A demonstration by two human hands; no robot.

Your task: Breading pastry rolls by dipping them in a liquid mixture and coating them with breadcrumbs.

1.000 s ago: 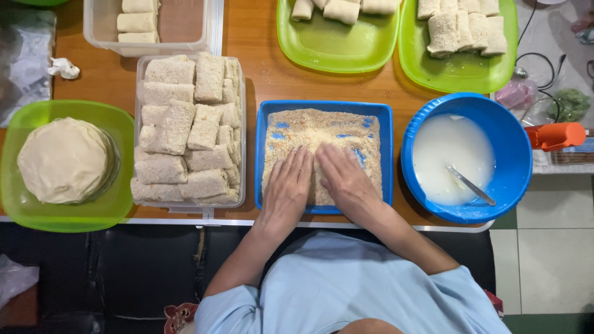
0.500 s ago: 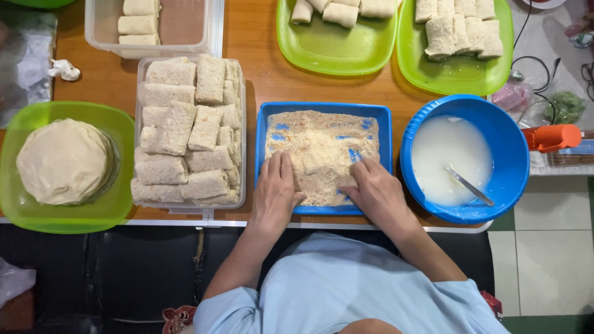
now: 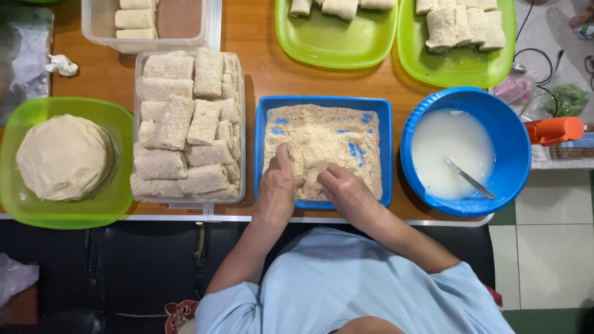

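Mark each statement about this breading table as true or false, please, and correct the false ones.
1. Both hands are in the blue tray of crumbs. True: left hand, right hand.
2. The blue bowl is empty. False: it holds a white liquid and a spoon.
3. The clear box beside the tray holds breaded pieces. True.
4. The round stack of wrappers lies on a red plate. False: its plate is green.
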